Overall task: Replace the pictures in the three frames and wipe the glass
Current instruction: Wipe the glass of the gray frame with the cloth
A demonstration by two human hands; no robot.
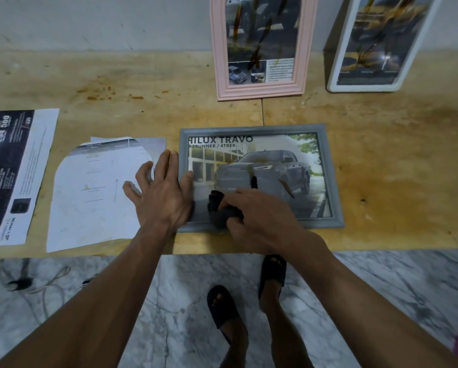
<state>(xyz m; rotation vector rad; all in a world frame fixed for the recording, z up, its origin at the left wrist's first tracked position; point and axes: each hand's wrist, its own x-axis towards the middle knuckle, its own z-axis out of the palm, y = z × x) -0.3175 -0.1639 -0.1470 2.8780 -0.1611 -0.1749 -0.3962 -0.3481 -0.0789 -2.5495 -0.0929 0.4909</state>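
Fingers of the left hand point(162, 193) lie spread, pressing the grey frame point(259, 177) flat on the wooden table point(395, 160) while the right hand point(259, 216) grips a dark cloth point(220, 211) on its smeared glass, one of three frames, the pink frame point(259, 46) and white frame point(379, 43) leaning against the wall

A home: marble floor point(169, 301), stained wooden tabletop point(116, 83), slippered feet point(222, 306).
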